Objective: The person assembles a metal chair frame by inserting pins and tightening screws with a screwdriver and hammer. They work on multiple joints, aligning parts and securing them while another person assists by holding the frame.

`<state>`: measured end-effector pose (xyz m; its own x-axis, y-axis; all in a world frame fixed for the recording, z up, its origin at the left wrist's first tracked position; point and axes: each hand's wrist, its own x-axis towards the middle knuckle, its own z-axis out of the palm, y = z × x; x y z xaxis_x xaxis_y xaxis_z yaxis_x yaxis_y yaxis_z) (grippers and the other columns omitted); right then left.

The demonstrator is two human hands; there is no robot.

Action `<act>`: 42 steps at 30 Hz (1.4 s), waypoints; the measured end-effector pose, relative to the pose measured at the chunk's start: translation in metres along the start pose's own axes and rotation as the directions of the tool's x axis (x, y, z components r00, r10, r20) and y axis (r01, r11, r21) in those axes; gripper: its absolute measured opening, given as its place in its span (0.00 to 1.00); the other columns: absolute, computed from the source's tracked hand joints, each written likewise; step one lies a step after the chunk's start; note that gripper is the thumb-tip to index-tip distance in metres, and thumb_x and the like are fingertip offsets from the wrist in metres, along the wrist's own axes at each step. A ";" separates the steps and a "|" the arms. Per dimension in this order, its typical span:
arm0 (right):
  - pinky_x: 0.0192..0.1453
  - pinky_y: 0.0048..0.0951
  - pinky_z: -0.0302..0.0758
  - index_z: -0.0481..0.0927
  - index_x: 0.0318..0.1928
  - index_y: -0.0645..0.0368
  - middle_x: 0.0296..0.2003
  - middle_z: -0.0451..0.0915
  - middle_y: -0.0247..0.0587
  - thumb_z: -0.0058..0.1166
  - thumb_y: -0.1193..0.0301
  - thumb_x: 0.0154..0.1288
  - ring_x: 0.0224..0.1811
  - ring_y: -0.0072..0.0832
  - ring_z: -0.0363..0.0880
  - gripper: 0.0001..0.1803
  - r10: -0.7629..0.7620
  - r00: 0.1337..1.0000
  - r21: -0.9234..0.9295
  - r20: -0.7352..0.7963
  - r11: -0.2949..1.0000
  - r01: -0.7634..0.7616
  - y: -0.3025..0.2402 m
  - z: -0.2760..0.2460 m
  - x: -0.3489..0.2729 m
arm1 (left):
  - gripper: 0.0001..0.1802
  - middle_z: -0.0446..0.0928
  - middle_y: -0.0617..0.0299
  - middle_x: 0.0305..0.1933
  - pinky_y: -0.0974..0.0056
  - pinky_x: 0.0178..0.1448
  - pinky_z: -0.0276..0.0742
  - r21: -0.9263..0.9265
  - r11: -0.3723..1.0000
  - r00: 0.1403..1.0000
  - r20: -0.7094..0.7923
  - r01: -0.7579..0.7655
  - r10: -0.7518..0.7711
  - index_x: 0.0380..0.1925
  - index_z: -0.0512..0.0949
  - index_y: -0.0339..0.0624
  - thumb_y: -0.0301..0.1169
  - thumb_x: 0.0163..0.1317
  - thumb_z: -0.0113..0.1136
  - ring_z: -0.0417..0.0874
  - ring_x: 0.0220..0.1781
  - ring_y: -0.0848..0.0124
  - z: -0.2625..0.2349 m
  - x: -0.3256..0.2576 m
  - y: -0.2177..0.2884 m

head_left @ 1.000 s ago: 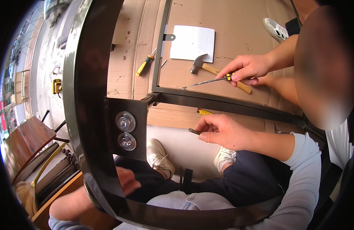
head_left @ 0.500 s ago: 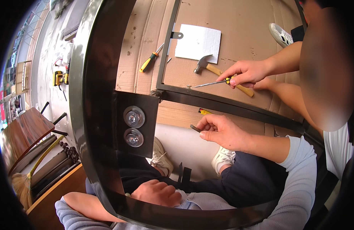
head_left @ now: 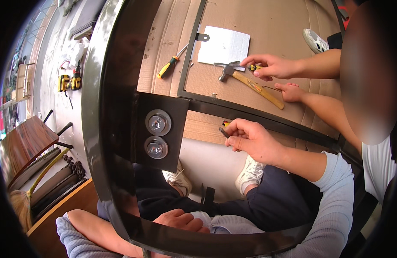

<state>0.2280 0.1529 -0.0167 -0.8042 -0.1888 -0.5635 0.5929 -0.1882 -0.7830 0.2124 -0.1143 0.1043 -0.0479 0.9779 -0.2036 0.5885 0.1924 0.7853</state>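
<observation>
Small dark piece (head_left: pixel 224 132): pinched between thumb and forefinger of right hand (head_left: pixel 252 139), one end jutting past the fingertips, on the wearer's side of the dark crossbar (head_left: pixel 267 116). Looks stiff and light, probably metal; unlikely to break, easy to drop. Best hold, I judge: by its sides, end clear. Left hand (head_left: pixel 179 220) at the waist, fingers curled; cannot tell if grasping anything.
</observation>
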 end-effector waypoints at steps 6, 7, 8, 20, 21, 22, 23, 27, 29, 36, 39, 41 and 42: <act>0.38 0.22 0.74 0.75 0.42 0.65 0.32 0.78 0.36 0.54 0.77 0.62 0.32 0.18 0.75 0.08 -0.096 0.988 -0.261 -0.118 0.963 0.062 -0.009 -0.002 -0.021 | 0.07 0.67 0.66 0.27 0.63 0.37 0.65 0.024 1.000 1.000 0.004 -0.010 0.009 0.29 0.69 0.48 0.36 0.53 0.52 0.71 0.30 0.68 0.017 -0.005 0.015; 0.38 0.22 0.74 0.76 0.41 0.65 0.32 0.78 0.36 0.55 0.77 0.62 0.31 0.18 0.75 0.08 -0.178 0.976 -0.362 -0.127 0.924 0.122 -0.013 -0.005 -0.020 | 0.07 0.68 0.66 0.27 0.63 0.37 0.65 -0.003 1.000 1.000 0.009 -0.006 0.006 0.30 0.69 0.48 0.36 0.53 0.52 0.71 0.30 0.68 0.016 -0.005 0.014; 0.36 0.25 0.73 0.77 0.39 0.63 0.31 0.77 0.39 0.56 0.76 0.59 0.29 0.23 0.76 0.07 -0.242 0.954 -0.470 -0.175 0.872 0.135 -0.016 -0.009 -0.018 | 0.07 0.68 0.66 0.27 0.63 0.37 0.65 -0.015 1.000 1.000 0.009 -0.008 0.008 0.30 0.70 0.48 0.36 0.53 0.52 0.71 0.30 0.68 0.015 -0.005 0.014; 0.40 0.40 0.71 0.78 0.34 0.62 0.32 0.75 0.46 0.54 0.72 0.57 0.37 0.44 0.76 0.06 -0.576 0.814 -0.821 -0.074 0.498 0.278 -0.027 -0.026 0.027 | 0.07 0.68 0.64 0.27 0.62 0.37 0.65 -0.055 0.998 1.000 -0.008 -0.010 0.010 0.30 0.71 0.47 0.36 0.54 0.52 0.71 0.30 0.67 0.010 -0.004 0.012; 0.41 0.40 0.72 0.78 0.34 0.62 0.32 0.75 0.46 0.54 0.72 0.58 0.37 0.44 0.76 0.06 -0.547 0.832 -0.834 -0.090 0.498 0.237 -0.028 -0.027 0.028 | 0.07 0.67 0.64 0.27 0.62 0.36 0.65 -0.056 0.998 1.000 0.000 -0.011 0.011 0.30 0.70 0.47 0.36 0.54 0.52 0.71 0.30 0.67 0.010 -0.004 0.011; 0.41 0.40 0.72 0.78 0.34 0.62 0.32 0.75 0.46 0.53 0.72 0.58 0.37 0.44 0.76 0.07 -0.557 0.826 -0.843 -0.087 0.483 0.237 -0.028 -0.028 0.027 | 0.07 0.67 0.64 0.27 0.62 0.36 0.65 -0.057 0.998 1.000 0.008 -0.012 0.012 0.30 0.70 0.47 0.36 0.54 0.52 0.71 0.30 0.67 0.009 -0.004 0.011; 0.42 0.40 0.72 0.79 0.34 0.62 0.32 0.75 0.46 0.53 0.72 0.58 0.38 0.44 0.76 0.07 -0.546 0.832 -0.854 -0.100 0.477 0.210 -0.029 -0.029 0.026 | 0.07 0.67 0.64 0.27 0.62 0.36 0.65 -0.058 0.998 1.000 0.013 -0.013 0.014 0.30 0.70 0.47 0.36 0.54 0.52 0.71 0.30 0.67 0.008 -0.004 0.012; 0.43 0.41 0.72 0.79 0.34 0.61 0.32 0.76 0.47 0.51 0.72 0.58 0.38 0.44 0.76 0.07 -0.519 0.846 -0.802 -0.123 0.554 0.223 -0.030 -0.031 0.024 | 0.07 0.67 0.64 0.27 0.62 0.36 0.65 -0.068 0.998 0.999 0.029 -0.016 0.018 0.30 0.70 0.47 0.36 0.54 0.53 0.71 0.30 0.67 0.007 -0.003 0.012; 0.43 0.41 0.72 0.79 0.34 0.61 0.32 0.76 0.47 0.51 0.72 0.57 0.38 0.44 0.76 0.07 -0.512 0.855 -0.803 -0.088 0.545 0.244 -0.028 -0.030 0.028 | 0.07 0.67 0.64 0.27 0.62 0.36 0.65 -0.069 0.998 0.999 0.037 -0.016 0.019 0.30 0.70 0.47 0.36 0.54 0.53 0.71 0.30 0.67 0.007 -0.003 0.012; 0.33 0.29 0.68 0.79 0.37 0.62 0.29 0.75 0.40 0.52 0.72 0.61 0.28 0.28 0.74 0.07 -0.452 0.880 -0.858 -0.147 0.500 0.114 -0.029 -0.039 0.024 | 0.08 0.67 0.64 0.28 0.62 0.36 0.65 -0.094 0.996 1.000 0.022 -0.013 0.015 0.30 0.70 0.47 0.36 0.54 0.53 0.71 0.30 0.67 0.009 -0.003 0.015; 0.32 0.28 0.68 0.79 0.37 0.62 0.30 0.75 0.41 0.52 0.72 0.61 0.28 0.27 0.73 0.08 -0.498 0.852 -0.785 -0.162 0.588 0.194 -0.031 -0.038 0.030 | 0.07 0.67 0.64 0.27 0.62 0.35 0.65 -0.087 0.996 1.000 0.028 -0.006 0.009 0.30 0.70 0.47 0.35 0.53 0.54 0.71 0.29 0.67 0.006 -0.002 0.014; 0.32 0.27 0.68 0.79 0.38 0.62 0.29 0.75 0.40 0.53 0.72 0.60 0.27 0.26 0.73 0.08 -0.435 0.886 -0.747 -0.160 0.641 0.180 -0.031 -0.037 0.033 | 0.07 0.67 0.64 0.27 0.62 0.35 0.65 -0.086 0.996 1.000 0.027 -0.007 0.009 0.29 0.70 0.47 0.35 0.53 0.54 0.71 0.29 0.67 0.004 -0.001 0.013; 0.32 0.27 0.68 0.79 0.38 0.63 0.29 0.75 0.40 0.53 0.72 0.60 0.27 0.25 0.72 0.08 -0.429 0.892 -0.730 -0.142 0.654 0.198 -0.030 -0.036 0.034 | 0.07 0.67 0.64 0.27 0.62 0.35 0.65 -0.085 0.996 1.000 0.025 -0.005 0.007 0.29 0.70 0.47 0.35 0.53 0.54 0.71 0.29 0.67 0.004 -0.001 0.013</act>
<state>0.1811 0.1865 -0.0214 -0.9777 0.0489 -0.2043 0.1977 0.5428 -0.8163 0.2228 -0.1129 0.1124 -0.0236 0.9768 -0.2128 0.5182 0.1939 0.8330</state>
